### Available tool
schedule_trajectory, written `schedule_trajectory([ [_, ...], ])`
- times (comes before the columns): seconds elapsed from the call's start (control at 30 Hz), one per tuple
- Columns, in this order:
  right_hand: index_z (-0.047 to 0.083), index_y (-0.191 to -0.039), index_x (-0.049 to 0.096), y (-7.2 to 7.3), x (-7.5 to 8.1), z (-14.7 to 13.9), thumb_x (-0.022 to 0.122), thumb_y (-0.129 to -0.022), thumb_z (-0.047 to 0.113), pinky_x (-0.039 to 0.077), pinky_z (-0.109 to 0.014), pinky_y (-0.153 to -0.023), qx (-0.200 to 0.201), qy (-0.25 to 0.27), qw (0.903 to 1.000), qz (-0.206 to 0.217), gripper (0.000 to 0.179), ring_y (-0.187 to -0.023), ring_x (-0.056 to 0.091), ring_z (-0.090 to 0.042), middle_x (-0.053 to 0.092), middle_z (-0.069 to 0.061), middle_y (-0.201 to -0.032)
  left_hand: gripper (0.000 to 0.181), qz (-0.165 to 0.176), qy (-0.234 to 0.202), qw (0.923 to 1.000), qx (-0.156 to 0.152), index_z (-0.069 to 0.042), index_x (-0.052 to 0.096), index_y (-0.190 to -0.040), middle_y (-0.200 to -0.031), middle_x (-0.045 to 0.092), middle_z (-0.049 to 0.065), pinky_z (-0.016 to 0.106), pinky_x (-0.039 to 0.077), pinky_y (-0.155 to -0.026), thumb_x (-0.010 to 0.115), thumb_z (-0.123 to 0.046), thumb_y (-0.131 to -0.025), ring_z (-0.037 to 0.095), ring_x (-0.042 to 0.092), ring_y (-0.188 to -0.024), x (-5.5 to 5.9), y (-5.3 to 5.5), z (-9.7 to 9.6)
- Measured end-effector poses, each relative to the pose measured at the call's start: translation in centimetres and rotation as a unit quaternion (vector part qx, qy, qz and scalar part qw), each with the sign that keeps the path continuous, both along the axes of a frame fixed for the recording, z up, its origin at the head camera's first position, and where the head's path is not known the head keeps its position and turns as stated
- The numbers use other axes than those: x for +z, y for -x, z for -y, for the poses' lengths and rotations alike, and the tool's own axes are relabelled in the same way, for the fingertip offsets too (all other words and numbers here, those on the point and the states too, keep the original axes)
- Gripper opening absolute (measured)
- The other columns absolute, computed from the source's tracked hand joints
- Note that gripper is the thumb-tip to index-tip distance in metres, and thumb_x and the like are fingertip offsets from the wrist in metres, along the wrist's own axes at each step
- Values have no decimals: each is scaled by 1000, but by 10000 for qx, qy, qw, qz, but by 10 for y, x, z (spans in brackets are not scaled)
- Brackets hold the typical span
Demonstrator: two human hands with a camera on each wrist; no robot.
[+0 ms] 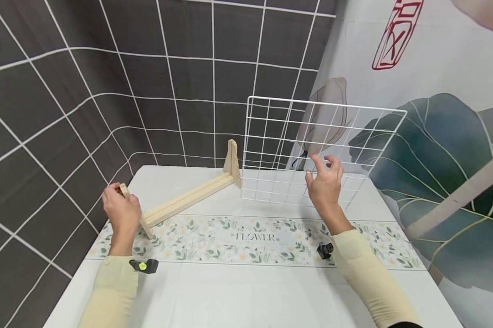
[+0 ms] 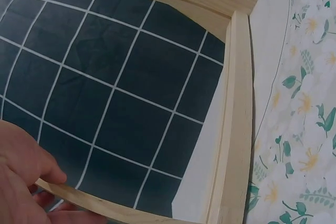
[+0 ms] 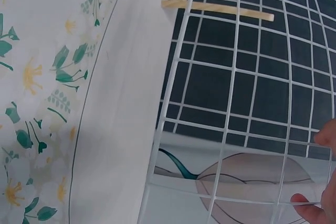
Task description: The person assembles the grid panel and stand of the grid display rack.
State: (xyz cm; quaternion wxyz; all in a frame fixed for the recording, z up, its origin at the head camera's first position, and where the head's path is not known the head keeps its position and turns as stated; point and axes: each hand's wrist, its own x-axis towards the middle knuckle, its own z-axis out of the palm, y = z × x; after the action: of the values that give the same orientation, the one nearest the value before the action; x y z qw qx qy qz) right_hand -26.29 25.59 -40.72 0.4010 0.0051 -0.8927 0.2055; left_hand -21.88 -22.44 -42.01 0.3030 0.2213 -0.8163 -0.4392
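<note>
A pale wooden stand (image 1: 193, 196) lies diagonally across the left part of the table, with a long grooved bar joining two tapered end pieces. My left hand (image 1: 121, 212) grips the near end piece, with thumb and fingers around its upper part in the left wrist view. The far end piece (image 2: 199, 1) points up at the back. A white wire grid panel (image 1: 287, 136) stands tilted at the back right, its lower edge by the tabletop. My right hand (image 1: 325, 184) holds the panel by its middle wires, fingers bent at the mesh; only fingertips show in the right wrist view.
The white table (image 1: 230, 291) has a flowered band (image 1: 246, 248) with the word FLOWER across it. A dark cloth with white grid lines (image 1: 189, 77) hangs behind and at the left. Pale cloth with large painted leaves (image 1: 443, 150) hangs at the right.
</note>
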Motion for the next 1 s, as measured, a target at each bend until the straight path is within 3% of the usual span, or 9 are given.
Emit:
schedule_trajectory([
  [0.4,17,-134,61,1,-2,-1,74,-88,4,55,-55,-82,92,10,10000,-31,49,-120,49,-43,44,-23,-138,49,83,-70,9996,-259,4,46,-141,-137,53,28,50,46,-112,52,3,-92,44,53,-129,-2,18,-6],
  [0.63,18,-134,61,-1,-3,-3,73,-89,6,53,-56,-86,118,118,9999,15,48,-120,50,-43,44,-23,-139,51,-70,8,9975,-700,5,47,-142,-138,54,30,52,50,-107,56,3,-92,45,59,-125,-6,31,-10],
  [1.0,17,-135,62,-1,-5,-1,75,-87,4,53,-56,-85,159,130,9997,133,51,-119,51,-45,44,-23,-139,50,-219,201,9904,-1348,3,51,-141,-139,59,26,51,52,-106,59,1,-92,43,63,-122,-12,60,-22],
])
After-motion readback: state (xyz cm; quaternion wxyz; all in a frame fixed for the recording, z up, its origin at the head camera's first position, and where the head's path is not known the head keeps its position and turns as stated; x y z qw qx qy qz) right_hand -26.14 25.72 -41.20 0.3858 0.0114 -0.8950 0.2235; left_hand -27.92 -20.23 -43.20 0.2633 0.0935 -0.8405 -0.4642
